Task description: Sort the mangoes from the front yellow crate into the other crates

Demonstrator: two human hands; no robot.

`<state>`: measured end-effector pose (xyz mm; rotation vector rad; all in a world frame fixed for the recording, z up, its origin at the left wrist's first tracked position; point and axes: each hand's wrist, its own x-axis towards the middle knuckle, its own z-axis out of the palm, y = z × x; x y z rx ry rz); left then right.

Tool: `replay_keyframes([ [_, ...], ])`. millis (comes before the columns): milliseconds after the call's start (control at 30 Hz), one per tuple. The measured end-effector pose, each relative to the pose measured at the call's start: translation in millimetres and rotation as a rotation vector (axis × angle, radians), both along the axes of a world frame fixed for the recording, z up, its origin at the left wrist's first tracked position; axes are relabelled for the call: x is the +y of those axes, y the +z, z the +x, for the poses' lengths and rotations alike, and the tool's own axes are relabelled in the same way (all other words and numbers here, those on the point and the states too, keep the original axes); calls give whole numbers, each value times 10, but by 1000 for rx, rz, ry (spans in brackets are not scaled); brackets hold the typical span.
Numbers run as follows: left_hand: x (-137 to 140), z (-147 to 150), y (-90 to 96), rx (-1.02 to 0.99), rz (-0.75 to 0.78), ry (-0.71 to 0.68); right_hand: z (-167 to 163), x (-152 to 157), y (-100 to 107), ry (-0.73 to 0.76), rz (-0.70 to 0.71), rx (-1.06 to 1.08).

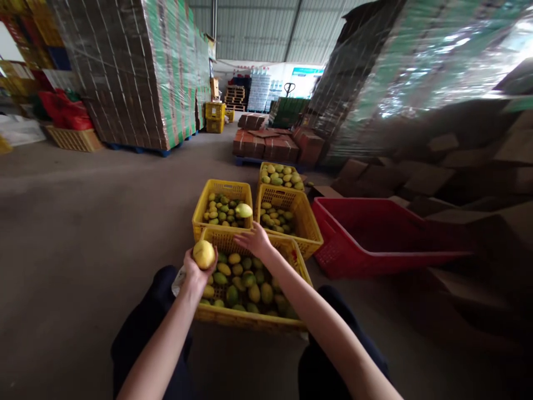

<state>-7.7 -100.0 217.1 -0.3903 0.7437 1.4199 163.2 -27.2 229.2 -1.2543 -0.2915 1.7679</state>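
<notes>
My left hand [199,268] is closed around a yellow mango [204,254], above the left side of the nearest yellow crate [254,320]. Below it, this crate holds many green and yellow mangoes [250,279]. My right hand [255,240] reaches over that crate's far rim with its fingers spread and nothing in them. Just beyond the fingertips, a pale yellow-green mango [244,210] appears to be in the air, apart from the hand, over the back-left crate [200,214]. Smaller mangoes [222,211] lie in that crate.
Another yellow crate of mangoes [308,219] stands at back right, with a fuller crate [281,176] behind it. A red bin [328,239] and loose cardboard [437,178] lie to the right. Wrapped pallet stacks [179,72] and flattened cartons [266,145] stand farther off.
</notes>
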Motion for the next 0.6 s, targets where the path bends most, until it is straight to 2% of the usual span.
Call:
replay_keyframes([
  [67, -13, -33, -35, -2, -15, -12, -46, -168, -135, 100, -59, -13],
  [167, -52, -47, -70, 14, -10, -11, 14, -582, -460, 237, -165, -19],
  [233, -88, -43, -104, 52, -2, -10, 160, -807, -641, 255, -203, -30],
  [300, -126, -35, -163, 98, -7, -38, 345, -937, -738, 217, -205, -39],
  [367, -161, -28, -259, 145, -15, -92, 497, -982, -748, 151, -187, -39],
  [467, -216, -9, -479, 225, -55, -215, 564, -983, -651, 88, -136, -9],
  [600, -329, 110, -837, 243, -189, -388, 441, -1040, -466, 139, -66, 103],
])
